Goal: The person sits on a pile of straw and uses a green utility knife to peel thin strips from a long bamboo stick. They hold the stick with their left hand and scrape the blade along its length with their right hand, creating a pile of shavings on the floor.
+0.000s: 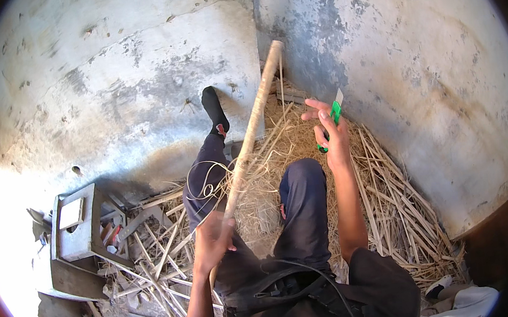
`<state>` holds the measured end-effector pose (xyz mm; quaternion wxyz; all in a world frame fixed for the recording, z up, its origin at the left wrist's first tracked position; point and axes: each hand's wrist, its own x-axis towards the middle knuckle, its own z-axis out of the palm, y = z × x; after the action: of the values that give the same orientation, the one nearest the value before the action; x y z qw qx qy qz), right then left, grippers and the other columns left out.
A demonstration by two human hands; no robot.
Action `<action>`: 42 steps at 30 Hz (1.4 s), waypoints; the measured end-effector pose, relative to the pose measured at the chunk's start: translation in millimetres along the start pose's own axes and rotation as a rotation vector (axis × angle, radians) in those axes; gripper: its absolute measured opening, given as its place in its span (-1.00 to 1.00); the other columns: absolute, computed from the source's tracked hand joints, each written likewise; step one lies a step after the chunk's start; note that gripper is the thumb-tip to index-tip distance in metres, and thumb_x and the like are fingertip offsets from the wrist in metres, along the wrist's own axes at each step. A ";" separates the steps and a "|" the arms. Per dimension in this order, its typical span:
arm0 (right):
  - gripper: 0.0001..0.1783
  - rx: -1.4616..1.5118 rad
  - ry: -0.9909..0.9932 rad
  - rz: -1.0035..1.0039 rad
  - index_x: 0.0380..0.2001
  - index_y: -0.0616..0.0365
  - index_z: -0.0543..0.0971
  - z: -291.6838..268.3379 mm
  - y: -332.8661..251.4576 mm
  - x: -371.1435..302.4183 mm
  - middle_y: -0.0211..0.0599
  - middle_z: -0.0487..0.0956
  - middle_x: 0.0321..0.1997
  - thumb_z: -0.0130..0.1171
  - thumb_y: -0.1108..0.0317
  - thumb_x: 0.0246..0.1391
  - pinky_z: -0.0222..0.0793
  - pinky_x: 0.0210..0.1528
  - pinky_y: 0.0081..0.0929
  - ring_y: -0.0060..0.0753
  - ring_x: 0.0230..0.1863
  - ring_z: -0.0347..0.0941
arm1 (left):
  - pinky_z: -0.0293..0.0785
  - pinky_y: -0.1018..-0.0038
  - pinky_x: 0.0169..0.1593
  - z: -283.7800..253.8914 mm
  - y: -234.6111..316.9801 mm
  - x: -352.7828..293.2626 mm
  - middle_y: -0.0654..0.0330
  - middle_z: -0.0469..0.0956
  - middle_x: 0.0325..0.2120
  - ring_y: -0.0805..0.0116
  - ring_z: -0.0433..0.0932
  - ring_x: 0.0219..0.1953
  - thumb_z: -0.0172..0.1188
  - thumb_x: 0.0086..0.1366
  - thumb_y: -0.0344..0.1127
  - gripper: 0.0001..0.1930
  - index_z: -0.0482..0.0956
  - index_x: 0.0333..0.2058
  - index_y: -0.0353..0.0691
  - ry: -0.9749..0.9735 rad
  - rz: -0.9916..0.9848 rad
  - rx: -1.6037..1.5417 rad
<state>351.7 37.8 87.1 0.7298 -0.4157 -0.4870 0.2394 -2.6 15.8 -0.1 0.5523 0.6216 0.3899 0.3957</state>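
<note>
My left hand [210,242] is wrapped round the lower part of a long, pale cane pole [255,115]. The pole slants up and away between my legs, its far end near the corner of the walls. Thin curled strips [209,188] hang about its middle, over my left leg. Off to the right, my right hand [338,142] is raised above the straw, closed on a green utility knife [336,112]. The knife's blade is out and points upward, apart from the pole. Some fingers of that hand are lifted away from the handle.
Loose shavings [258,203] cover the floor between my legs. Long split sticks [400,206] lie along the right wall, and more sticks [161,266] are scattered at left. A worn box-like stand [82,249] is at the left. Cloth [466,306] lies at lower right.
</note>
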 end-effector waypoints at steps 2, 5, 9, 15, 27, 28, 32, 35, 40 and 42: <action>-0.52 -0.011 0.001 -0.032 0.24 0.17 0.59 13.7 -9.0 4.3 -0.26 0.73 -0.17 0.10 0.11 0.44 -0.05 -0.64 -0.69 -0.83 -0.69 0.04 | 0.49 0.55 -0.52 1.6 1.2 -0.1 0.32 0.50 -0.58 0.61 0.47 -0.61 0.24 0.51 -0.34 -0.84 0.56 -0.20 -0.35 -0.029 0.002 0.051; -0.49 -0.002 0.001 -0.055 0.30 0.21 0.53 22.6 -17.1 16.7 -0.26 0.72 -0.15 0.12 0.14 0.43 -0.05 -0.64 -0.68 -0.85 -0.70 0.03 | 0.48 0.55 -0.51 3.7 3.9 2.3 0.33 0.49 -0.58 0.60 0.48 -0.60 0.24 0.51 -0.33 -0.83 0.56 -0.20 -0.35 -0.079 0.033 0.102; -0.48 -0.024 0.070 -0.107 0.33 0.20 0.52 23.3 -17.5 37.9 -0.45 0.62 -0.34 0.14 0.12 0.46 -0.03 -0.63 -0.70 -0.89 -0.66 0.07 | 0.46 0.51 -0.47 8.5 11.5 8.8 0.28 0.50 -0.60 0.55 0.51 -0.59 0.25 0.51 -0.31 -0.81 0.56 -0.19 -0.35 -0.143 0.063 0.210; -0.53 -0.112 0.090 -0.159 0.27 0.16 0.60 15.1 -8.7 56.2 -0.76 0.14 -0.59 0.10 0.10 0.50 -0.14 -0.58 -0.61 -0.83 -0.64 -0.04 | 0.51 0.42 -0.37 -0.3 7.5 20.9 0.15 0.57 -0.57 0.43 0.59 -0.56 0.25 0.50 -0.25 -0.78 0.56 -0.17 -0.33 -0.231 0.120 0.403; -0.56 -0.172 0.032 0.077 0.19 0.14 0.67 -12.0 90.1 87.3 -0.69 0.31 -0.65 0.08 0.09 0.51 -0.10 -0.63 -0.60 -0.82 -0.71 0.05 | 0.54 0.43 -0.24 -10.0 -37.2 80.5 0.24 0.61 -0.49 0.47 0.65 -0.38 0.21 0.55 -0.10 -0.70 0.58 -0.14 -0.28 -0.457 -0.072 0.291; -0.55 -0.170 0.034 0.061 0.20 0.13 0.67 -14.0 101.1 87.7 -0.69 0.32 -0.65 0.07 0.07 0.51 -0.10 -0.62 -0.60 -0.82 -0.70 0.03 | 0.54 0.44 -0.24 -12.1 -42.2 85.0 0.24 0.61 -0.49 0.46 0.65 -0.38 0.21 0.55 -0.10 -0.69 0.58 -0.13 -0.29 -0.476 -0.063 0.330; -0.53 -0.135 0.047 0.039 0.21 0.15 0.66 -9.8 122.2 84.8 -0.61 0.42 -0.63 0.04 0.07 0.52 -0.10 -0.60 -0.60 -0.80 -0.68 0.02 | 0.56 0.44 -0.19 -15.6 -44.1 101.4 0.22 0.61 -0.46 0.47 0.63 -0.35 0.24 0.53 -0.10 -0.67 0.61 -0.08 -0.30 -0.542 -0.127 0.388; -0.54 -0.089 0.026 0.051 0.23 0.16 0.64 -9.5 128.1 90.5 -0.55 0.49 -0.62 0.02 0.10 0.53 -0.10 -0.62 -0.62 -0.79 -0.70 0.03 | 0.59 0.43 -0.08 -19.9 -59.7 112.7 0.15 0.67 -0.34 0.46 0.67 -0.26 0.29 0.49 -0.08 -0.62 0.62 0.02 -0.31 -0.628 -0.190 0.256; -0.55 -0.064 -0.027 0.131 0.26 0.13 0.62 -6.4 120.9 101.4 -0.51 0.53 -0.62 0.05 0.10 0.53 -0.03 -0.64 -0.63 -0.79 -0.73 0.09 | 0.66 0.44 -0.02 -42.0 -41.2 132.2 0.14 0.76 -0.21 0.43 0.73 -0.16 0.34 0.44 0.08 -0.50 0.72 0.02 -0.29 -0.775 -0.220 0.461; -0.55 -0.036 -0.044 0.157 0.27 0.13 0.60 3.4 112.9 105.5 -0.49 0.54 -0.61 0.05 0.11 0.53 -0.03 -0.64 -0.63 -0.79 -0.73 0.09 | 0.69 0.43 -0.12 -51.6 -1.3 137.9 0.13 0.78 -0.25 0.41 0.75 -0.20 0.37 0.39 0.14 -0.48 0.78 -0.08 -0.29 -0.820 -0.462 0.589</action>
<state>398.3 179.6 46.8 0.6902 -0.4604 -0.4732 0.2963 2.5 162.4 11.0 0.5342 0.7513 0.3631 -0.1357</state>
